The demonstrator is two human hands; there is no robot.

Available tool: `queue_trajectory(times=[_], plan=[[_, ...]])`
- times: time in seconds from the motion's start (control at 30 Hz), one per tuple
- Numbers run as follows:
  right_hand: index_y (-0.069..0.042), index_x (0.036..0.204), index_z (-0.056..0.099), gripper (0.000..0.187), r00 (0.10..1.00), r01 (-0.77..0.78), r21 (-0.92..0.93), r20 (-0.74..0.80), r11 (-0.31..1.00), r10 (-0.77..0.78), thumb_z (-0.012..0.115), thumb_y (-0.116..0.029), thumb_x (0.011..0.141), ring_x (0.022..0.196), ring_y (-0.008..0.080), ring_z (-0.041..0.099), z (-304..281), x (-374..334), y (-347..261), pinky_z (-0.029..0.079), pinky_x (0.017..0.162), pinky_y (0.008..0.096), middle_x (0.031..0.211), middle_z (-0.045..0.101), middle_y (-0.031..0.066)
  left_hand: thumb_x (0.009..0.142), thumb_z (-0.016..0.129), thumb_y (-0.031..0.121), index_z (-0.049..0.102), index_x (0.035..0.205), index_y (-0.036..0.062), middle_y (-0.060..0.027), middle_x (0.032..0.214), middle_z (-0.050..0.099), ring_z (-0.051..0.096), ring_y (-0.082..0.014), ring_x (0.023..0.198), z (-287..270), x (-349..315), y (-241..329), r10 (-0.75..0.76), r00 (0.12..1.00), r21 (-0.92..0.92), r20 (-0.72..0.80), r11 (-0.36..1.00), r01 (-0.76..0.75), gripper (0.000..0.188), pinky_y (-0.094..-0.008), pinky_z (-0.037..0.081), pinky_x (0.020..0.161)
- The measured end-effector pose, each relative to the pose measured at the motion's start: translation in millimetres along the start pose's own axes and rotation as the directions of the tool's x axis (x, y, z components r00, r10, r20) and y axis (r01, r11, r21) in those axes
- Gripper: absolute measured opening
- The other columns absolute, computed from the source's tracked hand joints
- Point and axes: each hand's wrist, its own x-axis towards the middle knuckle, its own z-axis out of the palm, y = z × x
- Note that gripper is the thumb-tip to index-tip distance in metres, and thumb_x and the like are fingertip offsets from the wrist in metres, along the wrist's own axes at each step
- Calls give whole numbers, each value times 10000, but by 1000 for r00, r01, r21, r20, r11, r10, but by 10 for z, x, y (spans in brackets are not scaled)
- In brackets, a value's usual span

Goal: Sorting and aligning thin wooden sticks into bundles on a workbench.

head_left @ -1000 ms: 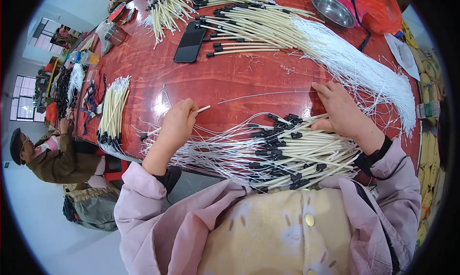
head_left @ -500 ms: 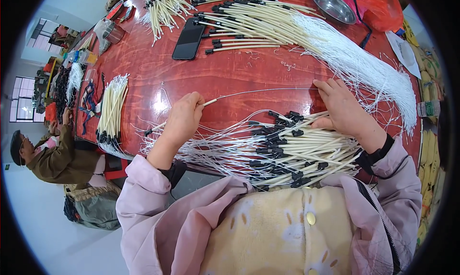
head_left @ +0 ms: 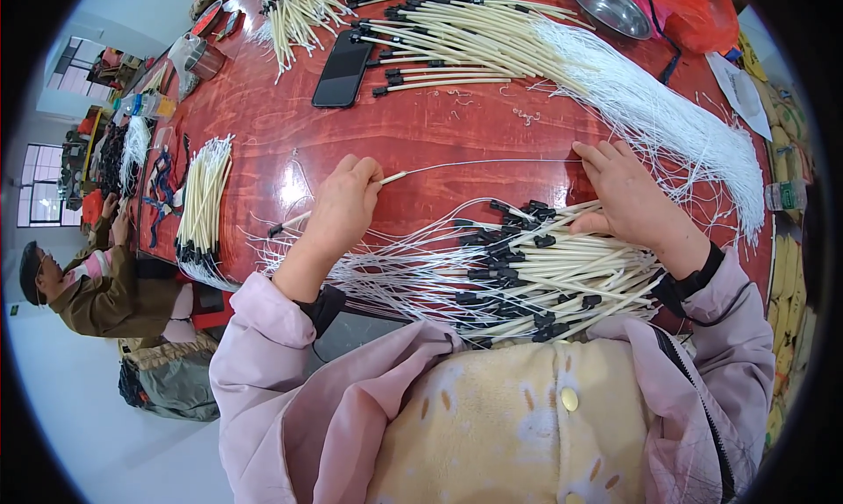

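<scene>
My left hand [head_left: 347,201] is closed around a thin cream-coloured tube [head_left: 392,178], whose black-tipped end [head_left: 277,230] sticks out on the other side. From the tube's right end a white string [head_left: 483,162] runs in a shallow arc to my right hand [head_left: 628,192]. The string meets the fingertips of that hand, while its thumb stays apart from them, over the near bundle. Below both hands lies that bundle of cream tubes [head_left: 580,271] with black ends, its white strings [head_left: 386,276] trailing left.
More tubes [head_left: 474,43] with long white strings [head_left: 667,118] lie across the far side, beside a black phone [head_left: 343,69]. A metal bowl [head_left: 611,8] stands at the far right. Another tube bundle [head_left: 205,197] is on the left, and a person [head_left: 110,284] sits farther left.
My left hand has shifted slightly up and to the right with the tube, so the string's left end sits a little higher. My right hand has hardly moved.
</scene>
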Motion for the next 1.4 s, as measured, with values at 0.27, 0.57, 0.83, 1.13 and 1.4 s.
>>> queue_trajectory(times=[0.27, 0.57, 0.83, 1.13, 1.4], plan=[[246, 1198, 536, 1150, 999, 33, 17, 27, 999, -33, 466, -828, 795, 1256, 423, 460, 6, -1, -33, 329, 1131, 470, 1437, 466, 290, 917, 584, 126, 632, 1002, 59, -155, 984, 646, 640, -373, 1000, 686, 858, 804, 400, 912, 144, 92, 901, -409, 118, -483, 538, 803], [108, 1386, 484, 840, 939, 141, 102, -330, 985, -100, 583, -591, 930, 1329, 433, 430, 230, 33, 240, 343, 1144, 479, 1473, 444, 275, 894, 629, 142, 696, 1018, 45, -175, 989, 692, 680, -355, 972, 699, 1208, 1083, 451, 892, 39, 15, 891, -452, 172, -461, 556, 816], [-15, 1436, 495, 658, 977, 39, 238, -212, 971, 13, 753, -243, 876, 1289, 373, 492, 9, 321, 209, 382, 1108, 468, 1436, 518, 190, 882, 700, 168, 651, 1107, 65, -194, 1047, 651, 655, -406, 976, 24, 601, 278, 92, 995, -22, -47, 995, -93, 252, -475, 533, 809], [-62, 1259, 635, 494, 927, 128, 105, -367, 986, -81, 765, -293, 842, 1094, 270, 563, 188, 486, 11, 412, 952, 411, 1230, 648, 81, 918, 646, 34, 533, 1039, 36, -204, 875, 597, 641, -412, 839, 275, 493, 424, 160, 985, -287, 68, 948, -134, 166, -463, 508, 745], [-104, 886, 717, 171, 910, 264, -1, -330, 965, -250, 742, -272, 864, 962, 189, 570, -97, 179, -90, 409, 848, 378, 925, 688, -17, 972, 616, 18, 533, 1090, 27, -32, 751, 546, 560, -81, 613, -105, 280, 1017, 70, 980, -570, 187, 820, 51, 145, -251, 417, 525]])
